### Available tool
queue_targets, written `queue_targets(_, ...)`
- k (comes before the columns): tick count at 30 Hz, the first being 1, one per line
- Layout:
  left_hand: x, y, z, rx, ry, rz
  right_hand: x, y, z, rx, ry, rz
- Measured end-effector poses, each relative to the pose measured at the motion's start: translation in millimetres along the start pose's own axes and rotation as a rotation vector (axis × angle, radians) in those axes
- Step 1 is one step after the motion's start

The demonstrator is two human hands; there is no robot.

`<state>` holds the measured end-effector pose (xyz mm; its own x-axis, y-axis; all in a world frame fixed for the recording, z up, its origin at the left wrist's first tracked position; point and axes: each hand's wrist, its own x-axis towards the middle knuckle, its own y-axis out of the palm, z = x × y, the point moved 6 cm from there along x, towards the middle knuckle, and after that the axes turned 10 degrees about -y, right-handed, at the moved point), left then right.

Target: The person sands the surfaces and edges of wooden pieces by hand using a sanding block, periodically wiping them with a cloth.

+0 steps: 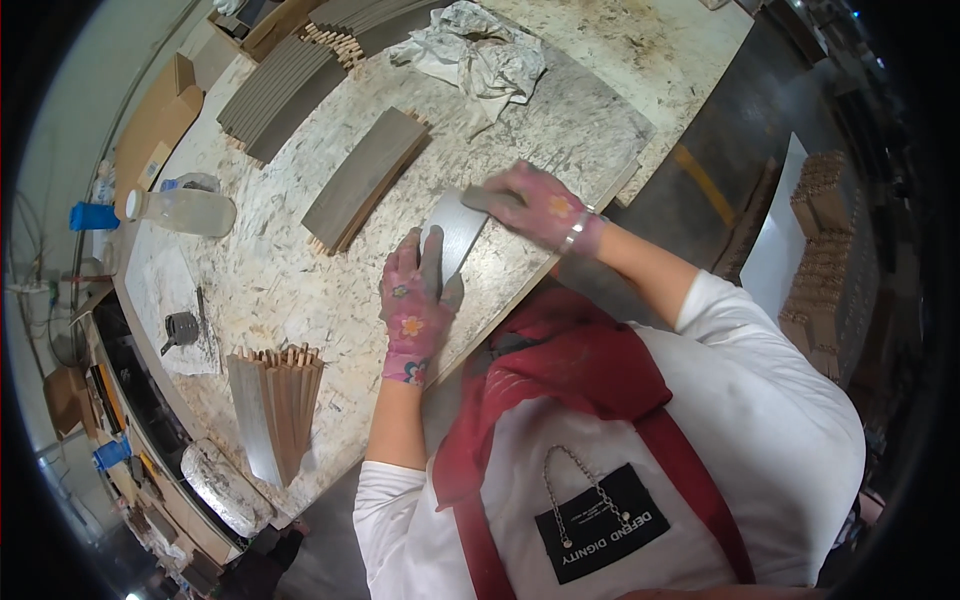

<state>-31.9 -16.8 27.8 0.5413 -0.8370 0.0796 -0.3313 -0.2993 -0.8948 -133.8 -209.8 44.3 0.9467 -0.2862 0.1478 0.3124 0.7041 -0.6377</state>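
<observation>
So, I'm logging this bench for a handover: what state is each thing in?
Left hand: gloved, spread on the pale board
Right hand: gloved, blurred, at the board's upper end; grip unclear
Pale board: lying on the table
Bottle: capped
Cloth: crumpled
Middle boards: stacked
Slat bundle: bunched together

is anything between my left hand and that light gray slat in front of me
Only the pink flowered glove; nothing else visible: the left hand rests against the light gray slat. Whether the blurred right hand has something under it can't be told.
</observation>
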Motion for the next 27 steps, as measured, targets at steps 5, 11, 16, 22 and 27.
queue_targets(5,14,-2,-11,0.081,0.013,-0.030,-46,-29,-17,0.208,0.173,0.024)
queue_targets(11,20,25,-60,0.067,0.328,0.230,-44,-33,-35,0.523,0.212,-0.183)
queue_targets(16,28,15,-56,0.033,0.123,0.006,-46,-29,-52,0.711,0.368,-0.346)
queue_targets(22,17,41,-77,-0.041,0.384,0.446,-35,-12,-63,0.803,0.373,-0.363)
queue_targets(27,2,33,-60,0.011,0.177,0.009,-8,-20,-33,0.381,0.101,-0.253)
